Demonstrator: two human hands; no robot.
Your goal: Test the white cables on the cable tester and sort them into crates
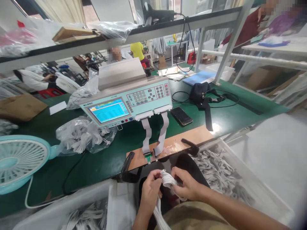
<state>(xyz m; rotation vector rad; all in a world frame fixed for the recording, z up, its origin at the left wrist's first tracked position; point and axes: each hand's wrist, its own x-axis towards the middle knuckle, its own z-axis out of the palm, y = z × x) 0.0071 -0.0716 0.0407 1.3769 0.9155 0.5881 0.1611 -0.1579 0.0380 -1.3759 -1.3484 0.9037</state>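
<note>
Head view: both hands low at frame bottom, below the worktop (134, 134) edge, forearms angled in from the lower right. Left hand (150, 191) has its grip curled around a bundle of white cables (168, 180), thumb on top. Right hand (188, 187) pinches the same bundle from the other side, fingers pressed together on it. Cable tails hang down between the wrists and run out of frame. Tester (127, 102) sits further back on the worktop, ribbon leads (154, 134) dropping to a wooden fixture board (177, 145). Connector ends hidden inside the hands.
</note>
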